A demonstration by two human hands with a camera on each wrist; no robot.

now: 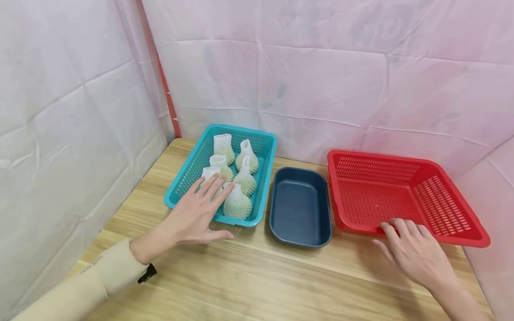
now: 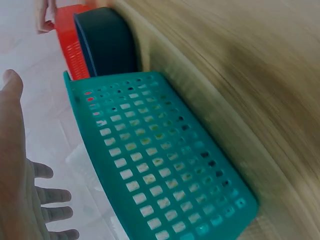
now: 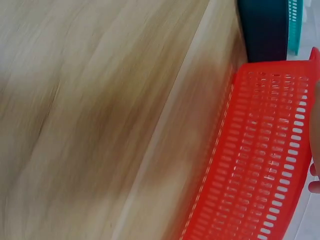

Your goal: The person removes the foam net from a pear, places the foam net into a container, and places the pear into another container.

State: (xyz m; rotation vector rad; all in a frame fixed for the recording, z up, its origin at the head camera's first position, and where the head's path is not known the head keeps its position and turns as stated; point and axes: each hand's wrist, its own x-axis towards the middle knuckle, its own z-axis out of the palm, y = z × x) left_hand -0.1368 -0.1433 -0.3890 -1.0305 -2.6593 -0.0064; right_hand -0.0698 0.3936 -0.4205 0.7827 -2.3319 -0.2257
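Observation:
Several pale green round fruits (image 1: 238, 207) in white foam net sleeves stand in a turquoise plastic basket (image 1: 263, 191); their exact kind is hidden by the nets. Over the basket's front left part my left hand (image 1: 196, 214) reaches with fingers spread and straight, covering part of a netted fruit. The left wrist view has this hand (image 2: 20, 175) beside the basket's perforated wall (image 2: 145, 150). My right hand (image 1: 419, 254) is at the front rim of a red plastic basket (image 1: 373, 191), fingers loosely bent over the rim and thumb apart from it. Neither hand holds a fruit.
Between the two baskets sits a dark blue rectangular tub (image 1: 300, 209) with nothing in it. All stand on a wood-grain table (image 1: 249, 281). Pale cloth (image 1: 313, 89) hangs behind the table, and more cloth (image 1: 72, 133) closes off the left side.

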